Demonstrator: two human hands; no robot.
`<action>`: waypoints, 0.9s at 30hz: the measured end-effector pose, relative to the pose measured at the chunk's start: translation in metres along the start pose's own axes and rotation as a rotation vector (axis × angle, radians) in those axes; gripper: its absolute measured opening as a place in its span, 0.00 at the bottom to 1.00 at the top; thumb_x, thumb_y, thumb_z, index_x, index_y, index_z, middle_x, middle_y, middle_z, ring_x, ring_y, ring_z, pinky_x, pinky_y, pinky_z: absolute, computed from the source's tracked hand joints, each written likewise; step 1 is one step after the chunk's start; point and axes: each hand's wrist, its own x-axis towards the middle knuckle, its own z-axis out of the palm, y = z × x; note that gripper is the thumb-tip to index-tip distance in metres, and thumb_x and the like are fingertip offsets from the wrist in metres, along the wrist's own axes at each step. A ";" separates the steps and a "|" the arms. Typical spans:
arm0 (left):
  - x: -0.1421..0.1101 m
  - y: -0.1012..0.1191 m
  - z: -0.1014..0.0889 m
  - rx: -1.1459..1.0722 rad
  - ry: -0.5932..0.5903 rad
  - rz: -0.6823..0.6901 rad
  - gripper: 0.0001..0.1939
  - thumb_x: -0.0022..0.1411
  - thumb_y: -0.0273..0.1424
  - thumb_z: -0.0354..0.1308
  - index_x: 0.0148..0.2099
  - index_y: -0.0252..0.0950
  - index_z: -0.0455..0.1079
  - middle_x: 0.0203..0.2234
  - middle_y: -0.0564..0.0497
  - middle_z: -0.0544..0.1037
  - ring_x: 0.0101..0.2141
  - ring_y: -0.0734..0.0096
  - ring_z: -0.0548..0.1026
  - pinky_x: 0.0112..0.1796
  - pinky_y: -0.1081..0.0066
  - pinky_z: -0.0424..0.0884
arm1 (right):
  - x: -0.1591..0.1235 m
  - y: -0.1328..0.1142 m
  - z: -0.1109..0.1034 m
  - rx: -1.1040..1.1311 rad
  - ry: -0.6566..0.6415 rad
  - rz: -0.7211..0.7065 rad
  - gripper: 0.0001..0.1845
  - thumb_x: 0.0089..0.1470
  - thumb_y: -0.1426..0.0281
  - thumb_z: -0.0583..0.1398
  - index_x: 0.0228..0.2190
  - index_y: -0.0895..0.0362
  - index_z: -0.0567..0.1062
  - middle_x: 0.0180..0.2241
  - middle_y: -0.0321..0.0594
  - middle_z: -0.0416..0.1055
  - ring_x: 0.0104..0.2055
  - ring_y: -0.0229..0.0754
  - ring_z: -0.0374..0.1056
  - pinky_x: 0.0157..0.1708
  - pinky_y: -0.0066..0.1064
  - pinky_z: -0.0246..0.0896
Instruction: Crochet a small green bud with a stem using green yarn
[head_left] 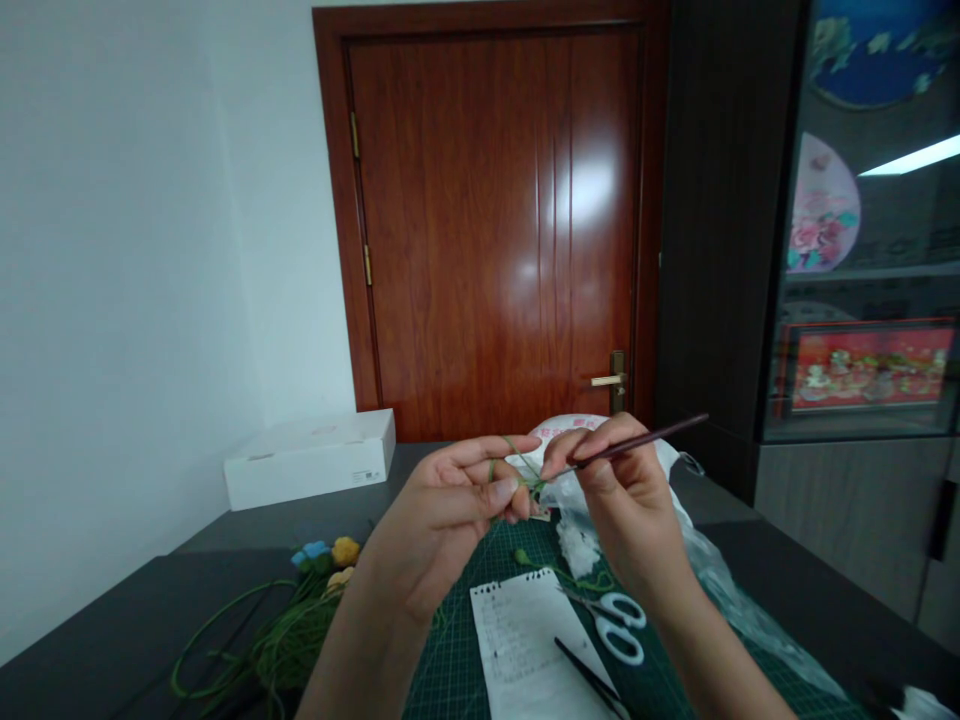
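Note:
My left hand [457, 500] pinches green yarn [527, 462] between thumb and fingers, with a strand looped over the raised index finger. A dark, slim crochet hook [675, 427] is gripped in my right hand [630, 500], its tip pointing left. The hook's tip meets a small green bit of yarn work [537, 488] at the left fingertips; the stitches are too small to make out. Both hands are raised above the table, close together. Below them a green strand with a small knob [520, 556] lies on the green cutting mat [450, 640].
Under my hands are a handwritten notepad sheet [517, 640], scissors [622, 627] and a black pointed tool [585, 672]. Yellow and blue crocheted flowers [345, 551] with tangled green yarn [292, 650] lie left. A white box [311, 462] stands behind; a clear plastic bag [720, 570] lies right.

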 end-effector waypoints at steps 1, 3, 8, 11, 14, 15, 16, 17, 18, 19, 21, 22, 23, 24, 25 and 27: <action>0.000 0.000 0.000 -0.005 0.003 -0.001 0.21 0.50 0.26 0.71 0.48 0.27 0.80 0.24 0.48 0.79 0.29 0.68 0.74 0.37 0.69 0.68 | 0.001 -0.003 -0.003 -0.083 -0.025 -0.085 0.02 0.65 0.66 0.61 0.38 0.51 0.73 0.32 0.37 0.78 0.37 0.44 0.75 0.43 0.42 0.71; 0.000 -0.001 0.001 -0.014 0.014 0.001 0.21 0.51 0.25 0.71 0.49 0.27 0.80 0.24 0.47 0.79 0.29 0.70 0.74 0.36 0.71 0.68 | 0.003 -0.009 -0.007 -0.294 -0.109 -0.298 0.04 0.63 0.72 0.62 0.39 0.51 0.75 0.36 0.39 0.80 0.39 0.46 0.76 0.45 0.45 0.70; -0.001 -0.007 0.010 -0.095 0.005 -0.023 0.22 0.50 0.23 0.71 0.49 0.27 0.79 0.25 0.49 0.78 0.28 0.73 0.73 0.36 0.72 0.68 | -0.003 -0.011 -0.005 -0.722 -0.057 -0.591 0.14 0.55 0.81 0.64 0.38 0.50 0.75 0.34 0.36 0.78 0.36 0.43 0.74 0.40 0.40 0.70; -0.002 -0.010 0.015 0.021 0.081 0.065 0.21 0.53 0.24 0.71 0.51 0.28 0.78 0.25 0.51 0.78 0.29 0.72 0.73 0.38 0.71 0.69 | -0.011 -0.004 0.002 -0.896 0.050 -0.641 0.14 0.54 0.81 0.64 0.37 0.51 0.75 0.30 0.35 0.75 0.32 0.43 0.70 0.35 0.39 0.66; -0.003 -0.010 0.017 0.244 0.180 0.208 0.22 0.57 0.25 0.69 0.55 0.31 0.76 0.25 0.53 0.79 0.31 0.69 0.75 0.40 0.68 0.70 | -0.013 -0.003 0.006 -0.852 0.008 -0.530 0.10 0.57 0.79 0.62 0.38 0.52 0.73 0.31 0.38 0.74 0.34 0.44 0.70 0.35 0.39 0.64; -0.004 -0.009 0.016 0.309 0.197 0.234 0.22 0.58 0.25 0.68 0.56 0.32 0.76 0.25 0.53 0.79 0.31 0.69 0.75 0.41 0.68 0.70 | -0.012 -0.004 0.007 -0.749 0.041 -0.431 0.07 0.60 0.77 0.60 0.37 0.53 0.73 0.31 0.38 0.73 0.34 0.44 0.70 0.35 0.38 0.63; -0.004 -0.008 0.015 0.356 0.198 0.243 0.22 0.59 0.25 0.67 0.56 0.32 0.76 0.25 0.53 0.80 0.31 0.69 0.75 0.42 0.68 0.70 | -0.010 -0.006 0.007 -0.613 0.096 -0.313 0.04 0.62 0.75 0.59 0.36 0.53 0.72 0.30 0.38 0.71 0.32 0.43 0.69 0.34 0.37 0.63; -0.004 -0.006 0.014 0.381 0.184 0.237 0.21 0.59 0.25 0.67 0.56 0.32 0.77 0.25 0.52 0.80 0.31 0.70 0.75 0.42 0.68 0.70 | -0.008 -0.008 0.006 -0.460 0.145 -0.183 0.05 0.64 0.72 0.58 0.34 0.53 0.71 0.28 0.36 0.69 0.31 0.42 0.67 0.32 0.35 0.62; -0.004 -0.005 0.012 0.382 0.158 0.222 0.19 0.60 0.26 0.66 0.54 0.32 0.78 0.25 0.52 0.80 0.30 0.70 0.75 0.41 0.68 0.69 | -0.005 -0.009 0.006 -0.297 0.171 -0.040 0.08 0.65 0.69 0.57 0.31 0.54 0.70 0.26 0.35 0.67 0.28 0.40 0.65 0.30 0.33 0.61; -0.003 -0.005 0.011 0.366 0.127 0.205 0.17 0.60 0.26 0.66 0.52 0.32 0.79 0.25 0.52 0.80 0.30 0.71 0.75 0.40 0.69 0.70 | -0.002 -0.010 0.006 -0.133 0.167 0.108 0.11 0.65 0.66 0.58 0.29 0.54 0.69 0.24 0.34 0.65 0.26 0.39 0.62 0.27 0.32 0.59; -0.002 -0.005 0.008 0.308 0.074 0.178 0.14 0.59 0.25 0.67 0.48 0.31 0.81 0.25 0.51 0.79 0.29 0.72 0.75 0.38 0.71 0.70 | 0.002 -0.009 0.006 0.181 0.099 0.387 0.15 0.63 0.62 0.61 0.27 0.55 0.67 0.22 0.31 0.61 0.23 0.36 0.56 0.25 0.29 0.56; -0.001 -0.005 0.007 0.280 0.057 0.173 0.13 0.59 0.25 0.67 0.47 0.31 0.81 0.25 0.51 0.79 0.29 0.72 0.75 0.37 0.71 0.70 | 0.003 -0.007 0.006 0.311 0.063 0.504 0.16 0.61 0.61 0.63 0.26 0.55 0.67 0.22 0.31 0.60 0.22 0.35 0.55 0.24 0.28 0.55; 0.000 -0.006 0.007 0.256 0.049 0.173 0.12 0.58 0.25 0.67 0.46 0.32 0.82 0.26 0.50 0.80 0.29 0.72 0.75 0.37 0.72 0.70 | 0.003 -0.005 0.008 0.416 0.045 0.592 0.16 0.59 0.61 0.65 0.26 0.56 0.68 0.22 0.30 0.61 0.22 0.34 0.55 0.25 0.27 0.56; 0.000 -0.008 0.007 0.237 0.044 0.177 0.12 0.58 0.24 0.67 0.46 0.32 0.82 0.27 0.50 0.80 0.30 0.72 0.76 0.37 0.72 0.71 | 0.003 -0.003 0.009 0.495 0.044 0.647 0.16 0.58 0.62 0.66 0.26 0.56 0.68 0.22 0.30 0.62 0.23 0.33 0.56 0.26 0.26 0.58; 0.001 -0.009 0.007 0.224 0.044 0.184 0.12 0.59 0.24 0.67 0.46 0.32 0.82 0.28 0.49 0.81 0.30 0.72 0.76 0.37 0.72 0.71 | 0.002 -0.001 0.011 0.553 0.055 0.672 0.16 0.57 0.63 0.68 0.26 0.56 0.68 0.23 0.31 0.63 0.23 0.33 0.57 0.27 0.26 0.59; 0.001 -0.011 0.009 0.206 0.050 0.202 0.12 0.59 0.23 0.66 0.46 0.32 0.82 0.30 0.49 0.82 0.31 0.72 0.77 0.38 0.72 0.72 | 0.001 0.003 0.014 0.629 0.088 0.665 0.15 0.56 0.65 0.69 0.26 0.55 0.69 0.23 0.31 0.66 0.25 0.33 0.59 0.29 0.25 0.61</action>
